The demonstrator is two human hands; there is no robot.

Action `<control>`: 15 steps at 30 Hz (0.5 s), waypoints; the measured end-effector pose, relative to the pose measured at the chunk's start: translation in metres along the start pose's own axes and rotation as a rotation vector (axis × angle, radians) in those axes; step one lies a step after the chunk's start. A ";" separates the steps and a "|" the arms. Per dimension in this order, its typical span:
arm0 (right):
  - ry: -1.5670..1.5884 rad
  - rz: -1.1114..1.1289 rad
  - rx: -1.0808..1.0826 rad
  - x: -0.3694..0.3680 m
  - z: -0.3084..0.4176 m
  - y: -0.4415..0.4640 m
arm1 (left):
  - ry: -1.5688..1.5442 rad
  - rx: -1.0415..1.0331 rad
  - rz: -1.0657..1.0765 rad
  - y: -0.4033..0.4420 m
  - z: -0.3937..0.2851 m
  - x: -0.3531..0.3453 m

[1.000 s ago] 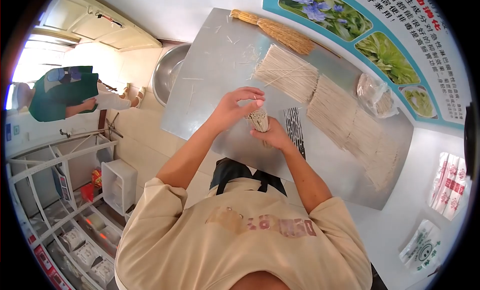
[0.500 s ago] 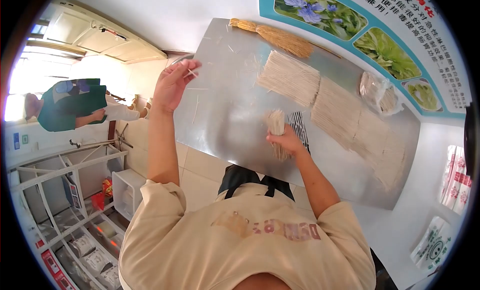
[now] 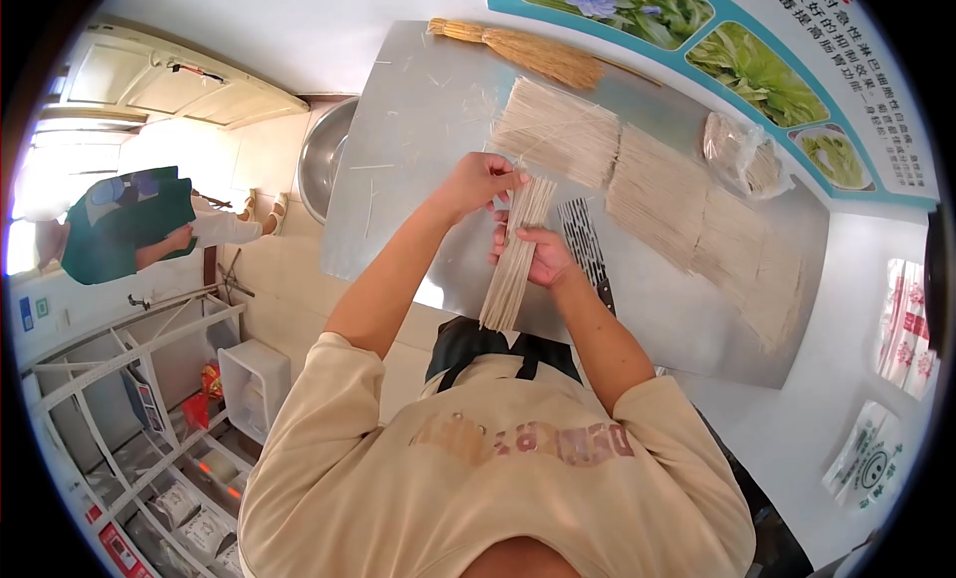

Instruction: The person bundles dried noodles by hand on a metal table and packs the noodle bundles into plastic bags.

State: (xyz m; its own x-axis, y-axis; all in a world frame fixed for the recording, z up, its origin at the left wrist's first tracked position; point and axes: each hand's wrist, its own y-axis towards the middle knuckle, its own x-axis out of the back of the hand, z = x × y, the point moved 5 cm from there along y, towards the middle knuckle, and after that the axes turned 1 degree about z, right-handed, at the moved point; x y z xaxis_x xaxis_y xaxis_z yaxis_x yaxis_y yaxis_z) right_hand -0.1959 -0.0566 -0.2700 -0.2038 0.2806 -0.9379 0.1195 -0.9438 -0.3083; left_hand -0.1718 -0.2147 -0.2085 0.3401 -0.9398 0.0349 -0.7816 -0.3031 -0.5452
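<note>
A bundle of pale dried noodles (image 3: 510,279) is in my right hand (image 3: 543,256), whose fingers wrap round its middle. The strands hang slanted above the near edge of the metal table (image 3: 438,110). At the upper end of the bundle, my left hand (image 3: 481,187) has thumb and fingers pinched together on the strand ends. Just right of my right hand lies a knife (image 3: 581,237) with a slotted-pattern blade and dark handle. Farther back, flat rows of dried noodles (image 3: 657,200) spread across the table.
A straw hand broom (image 3: 538,55) lies along the back edge, near a plastic bag of noodles (image 3: 742,155). Broken strands litter the left side. A steel bowl (image 3: 324,160) stands beyond the left edge. Another person (image 3: 129,220) is at far left, above a shelf rack (image 3: 149,379).
My left hand has come right, from over the table's left edge to the bundle's upper end. The bundle in my right hand has shifted left and now shows lengthwise. The view has turned slightly.
</note>
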 end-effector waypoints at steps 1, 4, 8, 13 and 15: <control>0.003 0.000 0.002 0.005 -0.002 0.003 | 0.002 0.002 0.002 0.001 0.003 -0.001; -0.110 0.078 0.054 0.006 0.004 0.011 | 0.227 -0.082 -0.324 -0.003 0.008 0.018; -0.596 -0.067 0.181 -0.024 0.011 0.007 | 0.112 -0.336 0.217 -0.040 -0.004 -0.004; -1.400 -0.189 0.126 -0.030 0.023 -0.002 | 0.082 -0.300 0.428 -0.055 0.018 -0.027; -1.355 -0.108 -0.025 -0.018 0.023 0.003 | 0.311 -0.451 0.315 -0.052 0.024 -0.022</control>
State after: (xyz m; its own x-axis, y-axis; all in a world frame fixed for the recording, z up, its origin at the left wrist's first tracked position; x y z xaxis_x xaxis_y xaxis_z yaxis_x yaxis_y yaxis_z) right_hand -0.2138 -0.0687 -0.2505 -0.9984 -0.0518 -0.0222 0.0564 -0.9207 -0.3861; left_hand -0.1257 -0.1749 -0.2015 -0.0579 -0.9762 0.2092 -0.9860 0.0231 -0.1651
